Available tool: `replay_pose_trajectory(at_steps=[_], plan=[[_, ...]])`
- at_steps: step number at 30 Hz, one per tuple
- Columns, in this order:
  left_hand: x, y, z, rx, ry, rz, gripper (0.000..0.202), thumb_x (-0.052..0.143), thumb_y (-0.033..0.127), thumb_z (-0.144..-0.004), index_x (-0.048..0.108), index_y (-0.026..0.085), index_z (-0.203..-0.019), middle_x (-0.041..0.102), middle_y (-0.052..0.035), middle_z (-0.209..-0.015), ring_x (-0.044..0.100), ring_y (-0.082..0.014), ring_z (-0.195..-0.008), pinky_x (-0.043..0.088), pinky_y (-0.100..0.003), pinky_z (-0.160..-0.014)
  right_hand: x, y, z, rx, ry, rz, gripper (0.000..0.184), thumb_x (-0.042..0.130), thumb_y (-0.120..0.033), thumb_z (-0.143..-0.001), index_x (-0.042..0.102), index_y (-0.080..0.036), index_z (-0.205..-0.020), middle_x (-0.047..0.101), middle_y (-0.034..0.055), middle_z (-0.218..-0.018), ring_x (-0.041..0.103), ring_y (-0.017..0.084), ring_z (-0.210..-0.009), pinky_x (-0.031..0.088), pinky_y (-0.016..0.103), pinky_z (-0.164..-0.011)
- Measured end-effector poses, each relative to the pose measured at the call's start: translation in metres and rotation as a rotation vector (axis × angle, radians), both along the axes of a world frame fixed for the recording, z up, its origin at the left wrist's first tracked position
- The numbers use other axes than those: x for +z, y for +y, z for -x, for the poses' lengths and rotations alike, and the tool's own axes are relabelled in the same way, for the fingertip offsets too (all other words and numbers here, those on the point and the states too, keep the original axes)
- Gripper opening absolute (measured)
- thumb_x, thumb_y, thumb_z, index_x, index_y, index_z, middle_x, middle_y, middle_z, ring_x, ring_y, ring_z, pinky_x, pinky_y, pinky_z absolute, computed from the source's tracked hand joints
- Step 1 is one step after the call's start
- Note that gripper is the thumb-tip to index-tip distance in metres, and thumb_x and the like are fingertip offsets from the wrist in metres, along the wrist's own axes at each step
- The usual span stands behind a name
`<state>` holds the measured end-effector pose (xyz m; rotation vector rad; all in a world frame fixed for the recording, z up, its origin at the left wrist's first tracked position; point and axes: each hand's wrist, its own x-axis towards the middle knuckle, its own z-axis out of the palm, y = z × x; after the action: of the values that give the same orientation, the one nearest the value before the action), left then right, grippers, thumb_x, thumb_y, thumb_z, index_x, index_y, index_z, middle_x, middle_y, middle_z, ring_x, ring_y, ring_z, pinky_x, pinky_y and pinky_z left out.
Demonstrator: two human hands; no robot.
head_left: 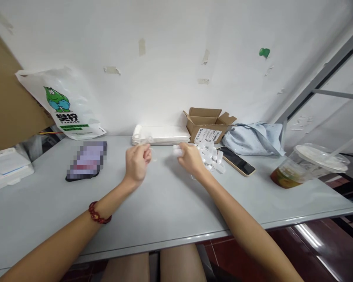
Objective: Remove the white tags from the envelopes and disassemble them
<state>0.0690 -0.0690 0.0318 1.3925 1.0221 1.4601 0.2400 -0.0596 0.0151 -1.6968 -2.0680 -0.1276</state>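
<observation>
My left hand (pixel 137 161) hovers over the grey table (pixel 164 203) with its fingers pinched on a small clear plastic piece (pixel 148 140). A red bead bracelet (pixel 98 213) sits on that wrist. My right hand (pixel 190 157) is closed on a small white plastic piece (pixel 177 149), just left of a heap of several similar white pieces (pixel 213 156). The two hands are about a hand's width apart, near the table's far middle.
A flat white stack (pixel 161 135) and an open cardboard box (pixel 207 125) stand by the wall. A phone (pixel 237 160), light blue cloth (pixel 254 139) and lidded drink cup (pixel 305 166) lie right. A printed plastic bag (pixel 66 105), blurred dark item (pixel 87 160) and white boxes (pixel 6 166) lie left.
</observation>
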Motion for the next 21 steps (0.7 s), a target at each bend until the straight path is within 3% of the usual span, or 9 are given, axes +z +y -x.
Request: replay_pose_trajectory(at_steps=[2,4,7,12,16,21], plan=[[-0.001,0.004,0.004,0.017,-0.052,0.017,0.036,0.042,0.026,-0.077,0.022,0.021,-0.048,0.022,0.0043,-0.044,0.026,-0.0088,-0.043,0.022,-0.025,-0.043,0.001,0.003,-0.004,-0.024,0.047,-0.014,0.021,0.042,-0.008,-0.066,0.054,-0.019,-0.079,0.062,0.005,-0.074,0.053,0.018,-0.065,0.031,0.026,-0.057],[-0.005,0.008,0.006,-0.041,0.044,0.055,0.036,0.042,0.026,-0.078,0.024,0.021,-0.048,0.024,0.0046,-0.043,0.027,-0.0089,-0.042,0.023,-0.025,-0.043,0.003,0.003,-0.006,-0.029,0.089,-0.026,0.019,0.042,-0.009,-0.066,0.053,-0.019,-0.078,0.061,0.0039,-0.072,0.053,0.018,-0.064,0.032,0.025,-0.057],[-0.011,0.017,0.005,-0.083,0.319,0.025,0.035,0.042,0.03,-0.08,0.028,0.02,-0.05,0.03,0.0042,-0.046,0.031,-0.0096,-0.045,0.026,-0.025,-0.047,0.006,0.003,-0.008,-0.053,0.113,-0.049,0.021,0.042,-0.009,-0.067,0.054,-0.019,-0.082,0.062,0.0049,-0.078,0.054,0.019,-0.068,0.034,0.025,-0.06],[-0.013,0.049,-0.005,-0.087,0.864,-0.163,0.035,0.033,0.036,-0.086,0.037,0.02,-0.056,0.043,0.0014,-0.052,0.043,-0.0141,-0.053,0.028,-0.026,-0.053,0.008,0.005,-0.018,-0.142,0.114,-0.084,0.028,0.041,-0.008,-0.068,0.055,-0.017,-0.09,0.064,0.0085,-0.09,0.057,0.021,-0.08,0.037,0.027,-0.065],[-0.012,0.073,-0.012,-0.088,1.279,-0.208,0.028,0.033,0.034,-0.086,0.052,0.019,-0.072,0.059,-0.0058,-0.066,0.055,-0.0203,-0.061,0.033,-0.028,-0.055,0.01,0.007,-0.025,-0.185,0.109,-0.109,0.03,0.04,-0.009,-0.07,0.055,-0.016,-0.094,0.064,0.0106,-0.094,0.057,0.023,-0.083,0.038,0.029,-0.067],[-0.007,0.08,-0.006,-0.161,1.496,-0.168,0.017,0.047,0.026,-0.076,0.06,0.016,-0.075,0.066,-0.0124,-0.076,0.061,-0.0247,-0.07,0.038,-0.028,-0.058,0.013,0.007,-0.03,-0.188,0.128,-0.117,0.032,0.039,-0.008,-0.07,0.056,-0.016,-0.096,0.063,0.0101,-0.094,0.057,0.023,-0.085,0.038,0.029,-0.068]])
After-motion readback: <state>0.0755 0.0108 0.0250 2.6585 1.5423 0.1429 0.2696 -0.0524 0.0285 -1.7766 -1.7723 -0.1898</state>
